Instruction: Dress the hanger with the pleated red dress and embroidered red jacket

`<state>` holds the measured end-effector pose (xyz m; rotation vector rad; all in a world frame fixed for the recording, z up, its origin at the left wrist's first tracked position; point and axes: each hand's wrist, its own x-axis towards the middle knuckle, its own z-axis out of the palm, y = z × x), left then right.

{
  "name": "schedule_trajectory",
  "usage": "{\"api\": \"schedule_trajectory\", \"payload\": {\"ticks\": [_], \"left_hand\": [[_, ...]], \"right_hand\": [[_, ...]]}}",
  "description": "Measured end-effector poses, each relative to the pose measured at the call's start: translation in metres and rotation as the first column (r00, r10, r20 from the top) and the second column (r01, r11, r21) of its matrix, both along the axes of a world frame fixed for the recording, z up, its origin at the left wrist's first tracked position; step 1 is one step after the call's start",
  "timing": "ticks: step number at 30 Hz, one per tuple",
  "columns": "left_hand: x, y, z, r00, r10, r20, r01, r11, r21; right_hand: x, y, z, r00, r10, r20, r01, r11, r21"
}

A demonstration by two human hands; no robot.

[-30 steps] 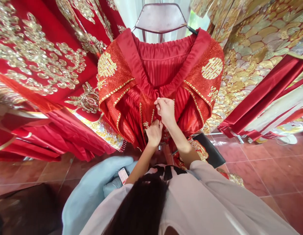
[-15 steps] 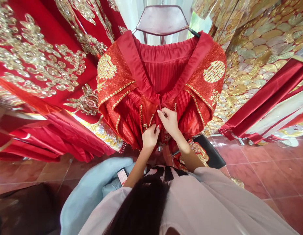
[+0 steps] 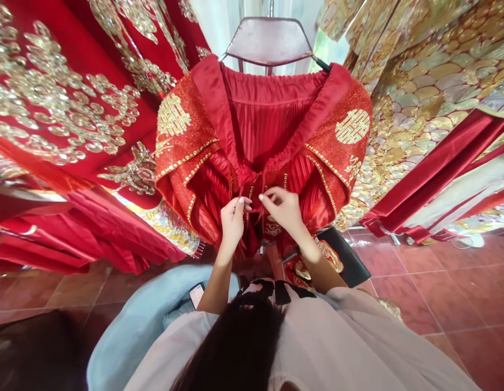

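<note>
A red pleated skirt point(image 3: 272, 130) hangs by its gathered waistband from a hanger point(image 3: 270, 42). Its panels carry gold round emblems and beaded borders. At the front of the waistband, a thin red drawstring point(image 3: 263, 183) comes down between my hands. My left hand point(image 3: 233, 218) is closed in a pinch on one part of the drawstring, left of the centre. With thumb and index finger together, my right hand point(image 3: 287, 213) grips another part of the string. The fingers partly hide the string, so its ends and any loop are hard to make out.
Red clothing with sequins point(image 3: 64, 92) hangs at the left, and a gold scale-patterned garment point(image 3: 423, 98) at the right. A black flat object point(image 3: 345, 258) lies beneath the skirt at the right. Below left are a phone point(image 3: 196, 295) and a light-blue rounded surface point(image 3: 125, 326).
My hands have moved apart, the left one going left and slightly up, with the drawstring now stretched between them. The right hand has shifted slightly down. The skirt has shifted a little left in view.
</note>
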<state>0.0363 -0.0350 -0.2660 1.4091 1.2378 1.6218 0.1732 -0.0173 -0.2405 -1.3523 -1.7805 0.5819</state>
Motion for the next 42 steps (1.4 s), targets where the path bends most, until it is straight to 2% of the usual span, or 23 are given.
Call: {"api": "schedule_trajectory", "payload": {"ticks": [2, 3, 5, 7, 9, 11, 14, 17, 19, 22, 26, 28, 30, 32, 35, 37, 39, 40, 42], "left_hand": [[-0.003, -0.002, 0.000, 1.000, -0.013, -0.002, 0.013, 1.000, -0.005], [-0.004, -0.003, -0.001, 1.000, -0.019, 0.004, 0.019, 1.000, -0.005], [-0.006, -0.005, -0.002, 0.999, -0.034, 0.041, 0.034, 0.999, -0.011], [-0.007, -0.007, -0.005, 0.992, -0.045, 0.120, 0.050, 0.998, -0.034], [-0.004, -0.012, -0.010, 0.969, -0.050, 0.242, 0.069, 0.995, -0.071], [0.004, -0.017, -0.016, 0.930, -0.096, 0.354, 0.148, 0.981, -0.124], [0.020, -0.023, -0.024, 0.853, -0.217, 0.475, 0.341, 0.920, -0.191], [0.029, -0.022, -0.029, 0.846, -0.260, 0.465, 0.401, 0.886, -0.233], [0.027, -0.018, -0.031, 0.878, -0.285, 0.384, 0.400, 0.879, -0.261], [0.015, -0.014, -0.033, 0.904, -0.270, 0.333, 0.366, 0.891, -0.269], [-0.006, -0.015, -0.029, 0.959, -0.107, 0.263, 0.162, 0.967, -0.196], [-0.013, -0.015, -0.020, 0.989, -0.013, 0.149, 0.028, 0.995, -0.097], [-0.015, -0.012, -0.006, 0.999, 0.043, 0.008, -0.044, 0.998, 0.049], [-0.010, -0.007, 0.009, 0.990, 0.059, -0.131, -0.035, 0.983, 0.178], [0.005, 0.002, 0.026, 0.962, 0.126, -0.243, -0.059, 0.962, 0.265], [0.015, 0.007, 0.030, 0.954, 0.202, -0.221, -0.146, 0.958, 0.247], [0.022, 0.012, 0.028, 0.969, 0.207, -0.137, -0.185, 0.971, 0.154], [0.025, 0.015, 0.026, 0.986, 0.155, -0.068, -0.148, 0.985, 0.088], [0.027, 0.019, 0.022, 0.993, -0.017, 0.116, 0.020, 0.999, -0.026]], "right_hand": [[0.002, 0.013, 0.008, 0.989, -0.150, -0.021, 0.151, 0.984, 0.091], [0.000, 0.017, 0.007, 0.989, -0.145, 0.001, 0.144, 0.982, 0.119], [-0.007, 0.017, -0.002, 0.999, -0.042, 0.010, 0.040, 0.991, 0.125], [-0.013, 0.008, -0.017, 0.998, 0.025, -0.063, -0.019, 0.995, 0.095], [-0.014, -0.006, -0.031, 0.984, 0.005, -0.180, 0.004, 0.999, 0.048], [-0.013, -0.017, -0.038, 0.966, -0.015, -0.256, 0.020, 1.000, 0.018], [-0.013, -0.024, -0.033, 0.929, 0.022, -0.369, -0.036, 0.999, -0.030], [-0.017, -0.023, -0.021, 0.808, 0.066, -0.586, -0.189, 0.970, -0.151], [-0.019, -0.021, -0.016, 0.736, 0.053, -0.675, -0.240, 0.953, -0.187], [-0.019, -0.020, -0.015, 0.716, 0.004, -0.698, -0.183, 0.966, -0.183], [-0.018, -0.021, -0.020, 0.714, -0.043, -0.699, -0.103, 0.981, -0.165], [-0.019, -0.022, -0.023, 0.709, -0.061, -0.703, -0.079, 0.983, -0.165], [-0.022, -0.024, -0.024, 0.692, -0.062, -0.719, -0.086, 0.982, -0.168], [-0.024, -0.025, -0.024, 0.680, -0.049, -0.732, -0.100, 0.982, -0.159], [-0.026, -0.027, -0.023, 0.689, -0.032, -0.724, -0.101, 0.985, -0.140], [-0.026, -0.028, -0.022, 0.704, -0.036, -0.709, -0.089, 0.986, -0.138], [-0.026, -0.029, -0.021, 0.704, -0.044, -0.709, -0.078, 0.987, -0.139], [-0.026, -0.030, -0.021, 0.697, -0.046, -0.716, -0.077, 0.987, -0.138], [-0.026, -0.031, -0.021, 0.680, -0.044, -0.731, -0.083, 0.987, -0.137]]}}
